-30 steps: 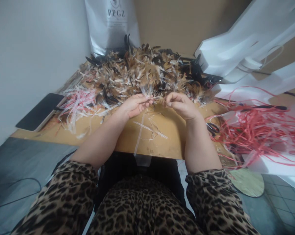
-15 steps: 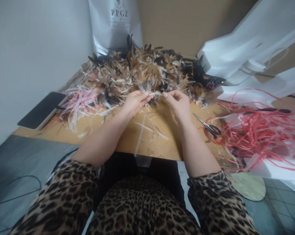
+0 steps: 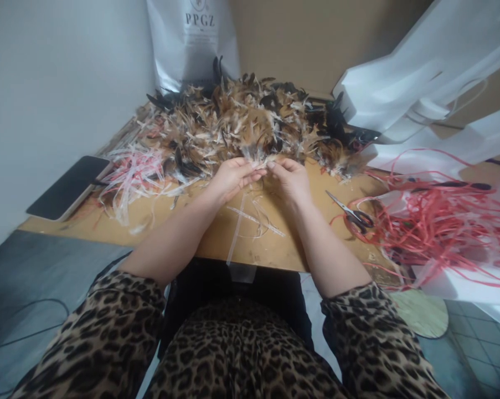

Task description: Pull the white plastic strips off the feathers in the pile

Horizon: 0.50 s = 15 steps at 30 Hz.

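My left hand (image 3: pixel 235 177) is closed in a pinch on the pale, fluffy base of a small bunch of feathers (image 3: pixel 254 151). Right beside it, my right hand (image 3: pixel 290 178) is also closed, its thumb and forefinger pressed together at the same pale quill ends. Both sets of fingertips nearly touch. Behind them rises a large pile of brown and black feathers (image 3: pixel 208 124), and it is hard to tell where the held bunch stops and the pile begins.
A phone (image 3: pixel 69 185) and a tangle of pink and white strips (image 3: pixel 134 169) lie to the left. Scissors (image 3: pixel 351 210) rest at right beside a heap of red ribbon (image 3: pixel 444 227). White strips (image 3: pixel 256 220) lie on the wooden table (image 3: pixel 270 252). A white bag (image 3: pixel 195 50) stands behind.
My right hand has moved left, closing the gap to my left hand at the feather bases. My left hand stays almost in place.
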Motion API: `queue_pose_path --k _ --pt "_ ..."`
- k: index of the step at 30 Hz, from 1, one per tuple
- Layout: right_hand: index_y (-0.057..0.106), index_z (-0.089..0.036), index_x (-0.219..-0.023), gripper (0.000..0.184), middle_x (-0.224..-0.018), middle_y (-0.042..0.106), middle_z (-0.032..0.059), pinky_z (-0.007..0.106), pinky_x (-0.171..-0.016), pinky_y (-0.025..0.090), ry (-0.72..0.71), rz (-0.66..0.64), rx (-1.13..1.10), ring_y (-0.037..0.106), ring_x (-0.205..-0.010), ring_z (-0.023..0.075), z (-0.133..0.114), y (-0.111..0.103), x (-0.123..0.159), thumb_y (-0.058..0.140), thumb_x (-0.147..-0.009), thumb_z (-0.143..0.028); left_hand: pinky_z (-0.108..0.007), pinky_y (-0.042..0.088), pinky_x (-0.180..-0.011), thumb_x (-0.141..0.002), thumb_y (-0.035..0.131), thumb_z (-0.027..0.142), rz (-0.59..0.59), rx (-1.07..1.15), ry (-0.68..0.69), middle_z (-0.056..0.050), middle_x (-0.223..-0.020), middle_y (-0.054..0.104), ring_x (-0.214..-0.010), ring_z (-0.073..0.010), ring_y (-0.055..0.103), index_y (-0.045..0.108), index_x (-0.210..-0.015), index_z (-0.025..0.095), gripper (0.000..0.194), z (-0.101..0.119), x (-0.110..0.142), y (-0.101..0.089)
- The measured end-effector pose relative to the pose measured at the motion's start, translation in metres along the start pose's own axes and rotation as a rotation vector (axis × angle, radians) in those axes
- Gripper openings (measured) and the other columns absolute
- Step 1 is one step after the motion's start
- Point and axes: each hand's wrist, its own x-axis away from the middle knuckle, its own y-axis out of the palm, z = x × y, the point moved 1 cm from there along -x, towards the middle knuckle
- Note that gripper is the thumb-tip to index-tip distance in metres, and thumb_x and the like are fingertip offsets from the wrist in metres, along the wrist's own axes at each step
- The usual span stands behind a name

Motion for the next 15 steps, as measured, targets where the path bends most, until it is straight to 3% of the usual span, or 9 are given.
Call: queue_pose_path --k 7,15 --pt "0.058 -0.018 -0.062 0.028 -0.061 0.057 -0.0043 0.022 -0.057 0.037 -0.098 -0.005 0.074 0.045 -0.055 0.0068 -0.0055 -0.0093 -0.003 0.076 -0.063 -0.039 -0.016 0.053 -0.06 -0.084 0.064 0.008 -0.016 -0.044 -0.154 -0.01 -0.076 0.073 -0.064 -0.0098 0.07 0.068 -0.079 0.005 0.007 0.0013 0.0025 -0.0002" --pt "0.059 -0.017 -0.061 0.024 -0.059 0.058 -0.0042 0.023 -0.056 0.036 -0.054 -0.074 0.124 0.044 -0.054 0.0073 -0.0075 -0.0085 0.0002 0.075 -0.064 -0.035 -0.015 0.051 -0.056 -0.083 0.065 0.009 -0.063 -0.096 -0.186 -0.008 -0.069 0.07 -0.055 -0.0067 0.065 0.067 -0.077 0.004 0.008 0.0008 0.0034 -0.0004"
